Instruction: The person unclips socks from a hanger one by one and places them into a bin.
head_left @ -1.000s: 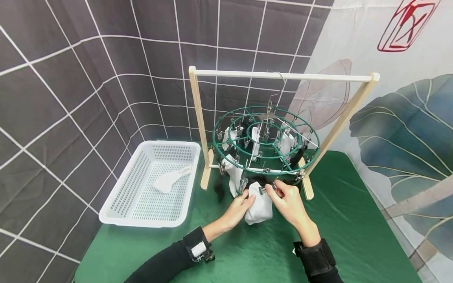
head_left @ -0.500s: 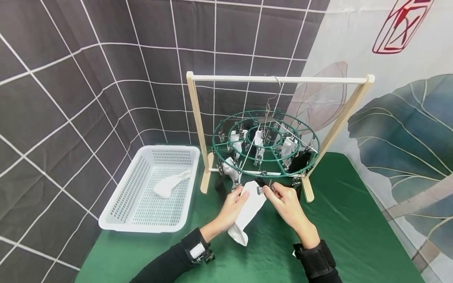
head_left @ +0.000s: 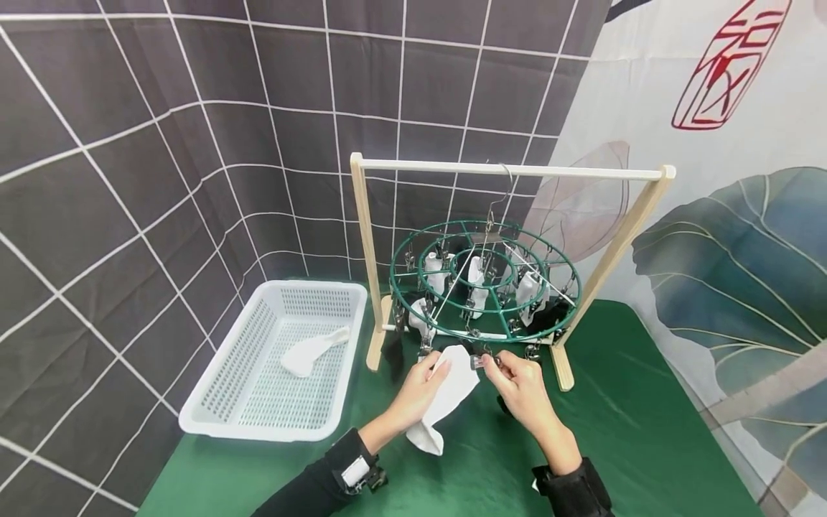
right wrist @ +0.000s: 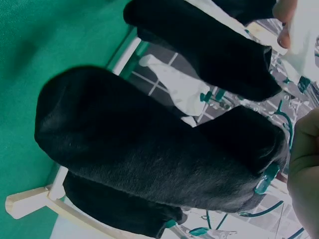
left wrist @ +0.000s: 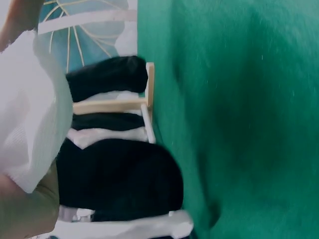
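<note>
Between thumb and fingers my left hand [head_left: 413, 393] holds the upper edge of a white sock [head_left: 452, 384], whose toe hangs down to the lower left. My right hand [head_left: 526, 388] pinches a metal clip [head_left: 477, 362] at the sock's upper right edge; whether it bites the fabric I cannot tell. Both hands are below the front rim of a green round clip hanger [head_left: 393, 283]. White and black socks hang from its other clips. In the right wrist view a large black sock [right wrist: 144, 144] hangs beside the right hand. The white sock [left wrist: 30, 109] partly covers the left hand in its wrist view.
A wooden rack with a white top bar [head_left: 426, 165] carries the hanger. To the left stands a white perforated basket [head_left: 194, 413] holding another white sock [head_left: 310, 352]. Green cloth [head_left: 646, 431] covers the table; a dark grid curtain [head_left: 278, 72] hangs behind.
The white sock has swung from hanging between the hands to slanting down-left under the left hand. The right hand still holds the clip at its edge. The head view has tilted up slightly.
</note>
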`<state>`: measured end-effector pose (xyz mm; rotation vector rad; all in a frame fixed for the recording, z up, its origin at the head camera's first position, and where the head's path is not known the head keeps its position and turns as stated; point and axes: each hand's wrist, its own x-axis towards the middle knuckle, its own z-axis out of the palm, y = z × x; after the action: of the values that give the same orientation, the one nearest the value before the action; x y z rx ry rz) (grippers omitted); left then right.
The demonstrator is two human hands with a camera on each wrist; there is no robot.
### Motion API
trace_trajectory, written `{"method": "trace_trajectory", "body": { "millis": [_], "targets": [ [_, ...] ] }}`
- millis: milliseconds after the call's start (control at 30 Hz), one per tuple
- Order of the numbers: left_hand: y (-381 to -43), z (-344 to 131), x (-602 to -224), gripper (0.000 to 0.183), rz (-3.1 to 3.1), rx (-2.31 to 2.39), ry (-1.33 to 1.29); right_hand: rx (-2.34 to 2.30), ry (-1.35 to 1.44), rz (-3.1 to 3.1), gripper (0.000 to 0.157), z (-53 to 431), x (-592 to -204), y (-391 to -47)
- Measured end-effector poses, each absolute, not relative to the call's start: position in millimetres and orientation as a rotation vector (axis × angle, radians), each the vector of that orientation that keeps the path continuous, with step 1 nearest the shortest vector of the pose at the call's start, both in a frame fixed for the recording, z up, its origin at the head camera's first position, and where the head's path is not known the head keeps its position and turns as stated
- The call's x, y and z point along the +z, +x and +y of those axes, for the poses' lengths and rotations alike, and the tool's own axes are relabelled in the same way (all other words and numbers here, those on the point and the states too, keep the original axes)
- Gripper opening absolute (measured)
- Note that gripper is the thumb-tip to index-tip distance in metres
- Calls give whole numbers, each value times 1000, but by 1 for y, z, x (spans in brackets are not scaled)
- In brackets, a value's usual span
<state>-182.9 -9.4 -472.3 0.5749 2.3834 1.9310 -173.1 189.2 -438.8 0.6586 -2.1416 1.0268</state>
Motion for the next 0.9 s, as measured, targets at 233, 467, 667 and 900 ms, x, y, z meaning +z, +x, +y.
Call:
{"method": "trace_trajectory", "body": {
  "millis": [233,467,667,900],
  "targets": [
    [-187,-44,-457,34,2665,1422,798,1027,631,-2081,43,189,-443,-172],
    [-209,-91,-430,27,2699,1020,914,1043,616,-2079,46,189,-440,-169],
    [-235,-136,-411,45,2803,864,732,1043,623,-2121,45,189,-440,-169],
    [-263,-177,-408,46,2889,701,701,1049,617,-2179,44,189,-439,-171]
  ]
}}
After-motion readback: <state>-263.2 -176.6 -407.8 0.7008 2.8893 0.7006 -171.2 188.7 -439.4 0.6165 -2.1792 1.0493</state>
